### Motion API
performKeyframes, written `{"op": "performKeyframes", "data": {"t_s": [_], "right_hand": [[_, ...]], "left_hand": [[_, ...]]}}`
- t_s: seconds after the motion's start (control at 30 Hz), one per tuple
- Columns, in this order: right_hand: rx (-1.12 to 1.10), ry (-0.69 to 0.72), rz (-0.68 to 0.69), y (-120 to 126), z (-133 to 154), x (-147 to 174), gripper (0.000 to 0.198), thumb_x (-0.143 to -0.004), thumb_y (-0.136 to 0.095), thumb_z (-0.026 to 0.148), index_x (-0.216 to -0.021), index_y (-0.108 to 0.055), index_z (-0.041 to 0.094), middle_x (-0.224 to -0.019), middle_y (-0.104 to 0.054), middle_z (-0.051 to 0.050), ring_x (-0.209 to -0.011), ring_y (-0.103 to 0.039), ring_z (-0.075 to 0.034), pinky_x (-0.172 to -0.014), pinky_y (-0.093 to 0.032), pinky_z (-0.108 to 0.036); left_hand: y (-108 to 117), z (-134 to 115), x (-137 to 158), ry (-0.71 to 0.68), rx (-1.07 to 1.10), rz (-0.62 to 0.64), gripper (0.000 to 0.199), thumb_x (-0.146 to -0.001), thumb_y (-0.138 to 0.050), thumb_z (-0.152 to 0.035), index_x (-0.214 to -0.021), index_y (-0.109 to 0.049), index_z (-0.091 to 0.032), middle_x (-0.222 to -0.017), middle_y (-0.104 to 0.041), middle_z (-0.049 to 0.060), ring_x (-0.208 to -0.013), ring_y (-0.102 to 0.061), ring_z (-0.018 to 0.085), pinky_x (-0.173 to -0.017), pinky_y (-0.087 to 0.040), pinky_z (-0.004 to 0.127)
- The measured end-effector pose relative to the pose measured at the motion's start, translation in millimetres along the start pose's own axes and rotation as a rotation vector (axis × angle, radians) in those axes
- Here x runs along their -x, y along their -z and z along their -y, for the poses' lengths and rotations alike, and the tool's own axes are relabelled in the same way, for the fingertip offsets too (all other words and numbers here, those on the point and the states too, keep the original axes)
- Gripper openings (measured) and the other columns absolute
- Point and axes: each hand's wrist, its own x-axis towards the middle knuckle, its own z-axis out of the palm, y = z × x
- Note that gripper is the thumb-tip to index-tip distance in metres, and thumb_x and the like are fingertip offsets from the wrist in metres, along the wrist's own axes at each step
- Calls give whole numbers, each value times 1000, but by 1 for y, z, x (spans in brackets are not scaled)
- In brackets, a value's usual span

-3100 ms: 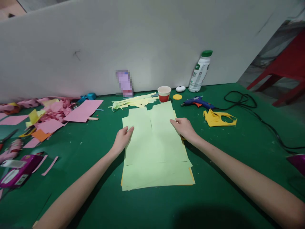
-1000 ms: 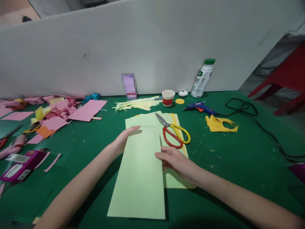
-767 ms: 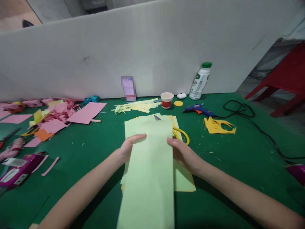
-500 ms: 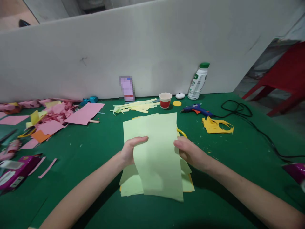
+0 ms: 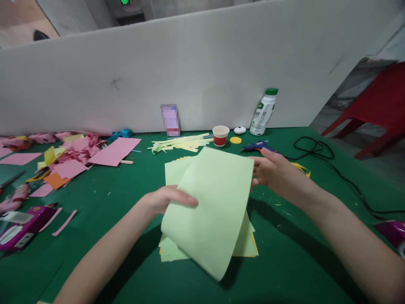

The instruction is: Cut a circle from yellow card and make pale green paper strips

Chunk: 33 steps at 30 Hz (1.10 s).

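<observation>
A pale green sheet of paper is tilted and slightly curled above a stack of green and yellow-orange paper on the table. My left hand is closed on the sheet's left side, its thumb lying across the front and its fingers mostly hidden behind. At the upper right edge is my right hand, with the thumb raised off the paper and apart from the fingers. Those fingertips touch the edge or pass behind it, partly hidden. The sheet covers most of the stack.
Along the white partition stand a phone, a paper cup and a bottle. A blue glue gun lies behind my right hand, its black cable running right. Pink paper scraps and a purple tool lie left.
The sheet has turned clockwise, its top swinging right and its lower left edge curling. My right hand has moved up and right, its thumb coming off the paper. My left thumb still presses the sheet.
</observation>
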Motion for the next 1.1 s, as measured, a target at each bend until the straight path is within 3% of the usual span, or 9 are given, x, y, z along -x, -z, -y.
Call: {"op": "performKeyframes", "data": {"t_s": [0.13, 0.3, 0.47, 0.57, 0.67, 0.8, 0.9, 1.0, 1.1], "right_hand": [[127, -61, -119, 2, -5, -1, 30, -63, -68, 37, -88, -65, 21, -85, -67, -3, -74, -60, -17, -64, -44, -27], [316, 71, -127, -2, 0, 3, 13, -58, -71, 28, -69, -67, 21, -72, -67, -1, -67, -61, -17, -63, -47, -29], [298, 417, -412, 12, 20, 5, 7, -59, -67, 26, -65, -68, 23, -66, -65, 1, -64, -59, -14, -60, -47, -28], [219, 463, -450, 29, 28, 2, 10, -58, -68, 22, -68, -69, 23, -66, -65, 2, -64, -58, -11, -61, -45, -27], [145, 386, -284, 34, 26, -5, 9, -59, -69, 22, -68, -69, 22, -68, -65, 2, -64, -58, -11, -63, -45, -28], [145, 332, -139, 18, 15, -16, 6, -61, -69, 23, -66, -68, 21, -69, -65, 2, -66, -59, -12, -66, -45, -28], [155, 326, -151, 4, 10, -20, 8, -60, -69, 24, -67, -66, 20, -69, -64, 2, -67, -59, -13, -66, -46, -28], [235, 377, -166, -1, 9, -21, 6, -64, -66, 24, -68, -66, 20, -70, -64, 1, -69, -59, -15, -67, -46, -29], [358, 455, -168, -3, 9, -19, 3, -67, -63, 22, -68, -65, 20, -73, -64, -1, -73, -57, -16, -67, -45, -29]], "left_hand": [[3, -7, -2, 269, -155, 540, 21, -64, -62, -25, -83, -68, -21, -89, -70, 3, -85, -64, 24, -77, -51, 34], [4, -8, -4, 233, -376, 458, 24, -70, -55, -26, -91, -67, -24, -98, -68, 1, -91, -62, 24, -77, -49, 32], [10, -17, 9, 37, -500, 411, 25, -75, -53, -26, -96, -66, -25, -100, -67, 3, -90, -62, 23, -73, -50, 30], [27, -27, 21, 54, -482, 515, 19, -67, -63, -25, -83, -71, -21, -86, -70, 9, -79, -65, 28, -71, -51, 35], [36, -31, 23, 121, -371, 677, 36, -55, -74, -31, -89, -71, -22, -84, -71, 10, -69, -66, 28, -61, -53, 35], [12, -19, -8, -128, -249, 237, 45, -77, -45, -55, -90, -69, -19, -93, -68, 9, -88, -62, 22, -81, -46, 31], [-14, -10, -38, -222, -249, -85, 32, -79, -49, -45, -77, -66, -18, -68, -65, 3, -62, -60, 16, -58, -46, 26], [-26, -13, -53, -326, -118, -75, 34, -74, -57, -44, -100, -60, -22, -103, -63, 5, -84, -60, 19, -62, -45, 25], [-27, -18, -52, -323, -53, 178, 56, -75, -45, -61, -110, -56, -19, -118, -56, 9, -105, -52, 25, -78, -43, 31]]}}
